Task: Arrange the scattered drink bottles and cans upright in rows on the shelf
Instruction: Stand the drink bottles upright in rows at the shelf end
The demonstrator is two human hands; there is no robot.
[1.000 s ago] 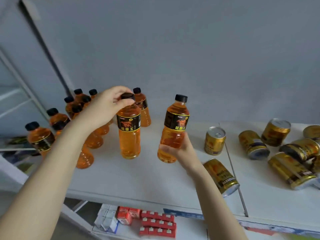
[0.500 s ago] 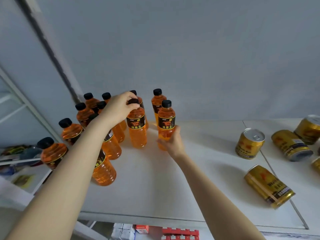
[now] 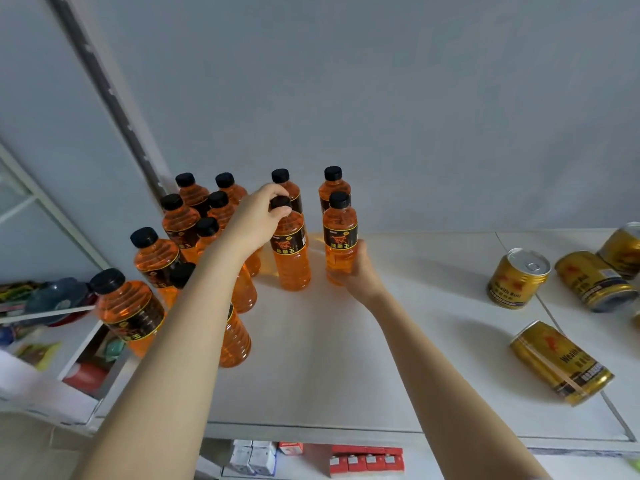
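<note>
Several orange drink bottles with black caps stand upright in rows at the back left of the white shelf [image 3: 346,375]. My left hand [image 3: 258,220] grips the cap of one bottle [image 3: 291,258] standing on the shelf. Just right of it stands another bottle [image 3: 340,233], held low on its body by my right hand [image 3: 353,268]. Gold cans sit to the right: one upright can [image 3: 517,277], one lying can [image 3: 559,362] near the front, and more lying cans [image 3: 594,280] at the far right.
A grey wall rises behind the shelf. A lower shelf holds small red and white cartons [image 3: 367,460]. To the left, a neighbouring rack [image 3: 52,313] carries coloured items. A seam [image 3: 543,310] splits the shelf surface on the right.
Both hands carried their bottles back and left and set them down beside the standing rows. The view shifted left, so the cans now sit further right.
</note>
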